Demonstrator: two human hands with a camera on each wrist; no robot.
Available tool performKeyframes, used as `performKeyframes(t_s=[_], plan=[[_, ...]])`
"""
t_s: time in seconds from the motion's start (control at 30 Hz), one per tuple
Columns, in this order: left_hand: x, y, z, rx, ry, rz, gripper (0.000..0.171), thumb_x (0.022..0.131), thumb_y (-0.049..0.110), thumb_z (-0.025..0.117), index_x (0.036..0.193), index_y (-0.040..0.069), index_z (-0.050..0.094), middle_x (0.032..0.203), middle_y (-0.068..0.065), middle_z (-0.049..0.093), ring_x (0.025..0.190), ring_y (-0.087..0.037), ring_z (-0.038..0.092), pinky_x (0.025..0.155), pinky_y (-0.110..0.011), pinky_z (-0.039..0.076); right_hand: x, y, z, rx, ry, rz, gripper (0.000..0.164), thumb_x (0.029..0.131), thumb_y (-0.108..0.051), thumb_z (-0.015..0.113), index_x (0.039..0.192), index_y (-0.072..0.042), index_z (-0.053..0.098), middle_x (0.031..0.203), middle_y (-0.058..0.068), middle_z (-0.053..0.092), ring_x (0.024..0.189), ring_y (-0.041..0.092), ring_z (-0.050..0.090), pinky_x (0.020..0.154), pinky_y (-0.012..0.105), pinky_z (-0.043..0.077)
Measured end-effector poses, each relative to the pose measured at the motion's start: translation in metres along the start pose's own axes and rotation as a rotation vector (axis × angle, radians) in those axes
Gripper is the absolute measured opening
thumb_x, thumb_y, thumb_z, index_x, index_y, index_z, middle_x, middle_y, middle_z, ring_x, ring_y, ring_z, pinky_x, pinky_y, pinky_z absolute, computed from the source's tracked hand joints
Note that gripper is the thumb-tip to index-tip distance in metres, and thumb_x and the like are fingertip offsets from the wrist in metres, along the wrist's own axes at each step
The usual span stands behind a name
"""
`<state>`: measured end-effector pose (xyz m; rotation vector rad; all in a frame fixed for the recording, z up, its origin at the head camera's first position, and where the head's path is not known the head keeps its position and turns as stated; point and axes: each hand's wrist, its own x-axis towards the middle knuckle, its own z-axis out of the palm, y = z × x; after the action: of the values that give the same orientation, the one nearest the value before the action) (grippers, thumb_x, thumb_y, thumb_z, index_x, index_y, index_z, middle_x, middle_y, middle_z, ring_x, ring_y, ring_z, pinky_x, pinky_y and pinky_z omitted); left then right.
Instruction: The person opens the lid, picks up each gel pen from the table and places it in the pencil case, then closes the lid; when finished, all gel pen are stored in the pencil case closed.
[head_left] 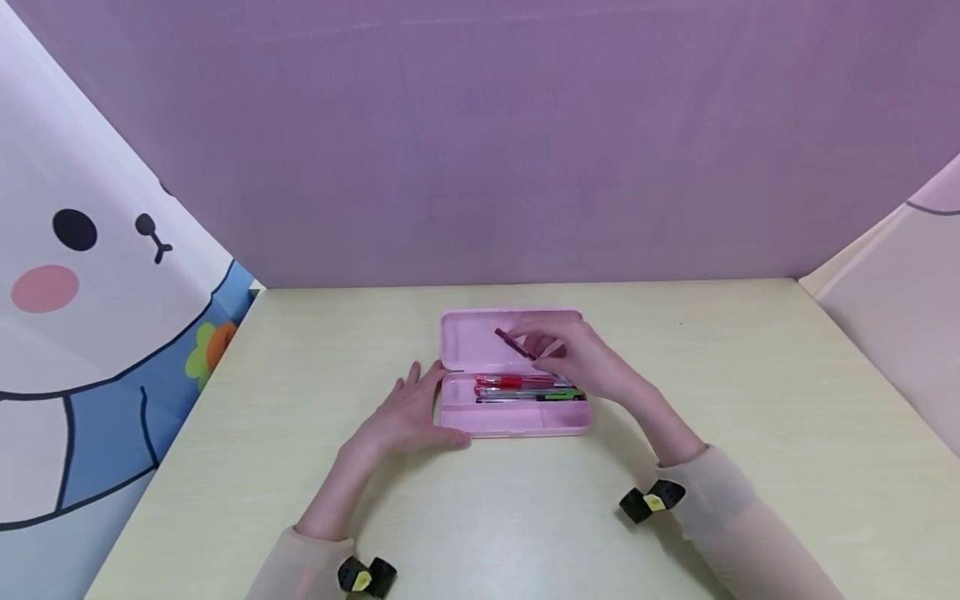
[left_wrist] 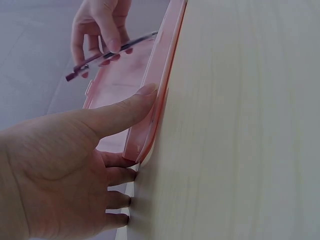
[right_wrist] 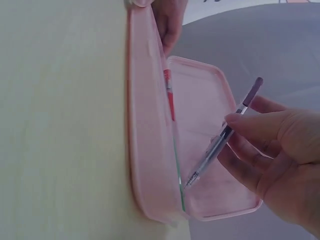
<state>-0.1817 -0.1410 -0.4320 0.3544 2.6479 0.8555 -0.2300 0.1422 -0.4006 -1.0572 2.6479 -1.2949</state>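
A pink pencil case lies on the table with its lid folded back. My left hand is spread at its left end, the thumb against the front edge and the straight fingers along the side. Above the case, my right hand pinches a clear-barrelled pen with a dark purple end between thumb and fingers. The clear tip slants down toward the tray in the right wrist view. In the rear compartment lie several pens, among them a red pen and one with a green part.
The pale wood-grain table stretches out around the case. A purple panel stands along its back edge. A cartoon-printed cloth hangs on the left, and a pale cloth borders the right side.
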Motion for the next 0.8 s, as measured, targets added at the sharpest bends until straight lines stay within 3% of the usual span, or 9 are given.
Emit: performKeyframes(t_s=[0.3, 0.8], plan=[[-0.001, 0.001, 0.000, 0.007, -0.001, 0.003, 0.106, 0.076, 0.046, 0.087, 0.161, 0.014, 0.030, 0.171, -0.017, 0.025, 0.160, -0.048, 0.005, 0.128, -0.068, 0.014, -0.004, 0.003, 0.010, -0.117, -0.113, 0.038, 0.041, 0.088, 0.007, 0.073, 0.125, -0.010, 0.072, 0.108, 0.005, 0.075, 0.095, 0.018, 0.070, 0.086, 0.036, 0.063], [0.001, 0.002, 0.001, -0.002, -0.001, 0.014, 0.106, 0.076, 0.045, 0.087, 0.160, 0.015, 0.030, 0.170, -0.019, 0.026, 0.159, -0.049, 0.006, 0.128, -0.069, 0.013, -0.010, 0.005, 0.016, -0.236, -0.147, 0.065, 0.040, 0.088, 0.005, 0.075, 0.124, -0.011, 0.072, 0.100, 0.002, 0.076, 0.092, 0.014, 0.071, 0.085, 0.033, 0.063]])
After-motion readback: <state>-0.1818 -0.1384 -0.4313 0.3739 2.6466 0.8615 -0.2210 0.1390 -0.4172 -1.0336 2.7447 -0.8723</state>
